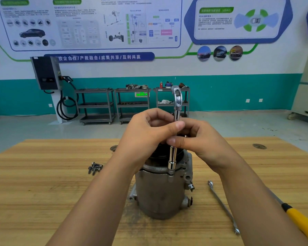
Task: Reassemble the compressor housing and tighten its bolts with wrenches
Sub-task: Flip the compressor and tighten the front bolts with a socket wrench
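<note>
Gripping socket wrench (174, 135) upright: left hand (149, 132) and right hand (199, 139) curled round shaft, socket on compressor housing (160, 189).

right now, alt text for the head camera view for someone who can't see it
The left hand and right hand grip an upright socket wrench, its socket on the rim of a grey compressor on a wooden table. Loose bolts lie left of it; a flat wrench and a yellow-handled tool lie right.
</note>
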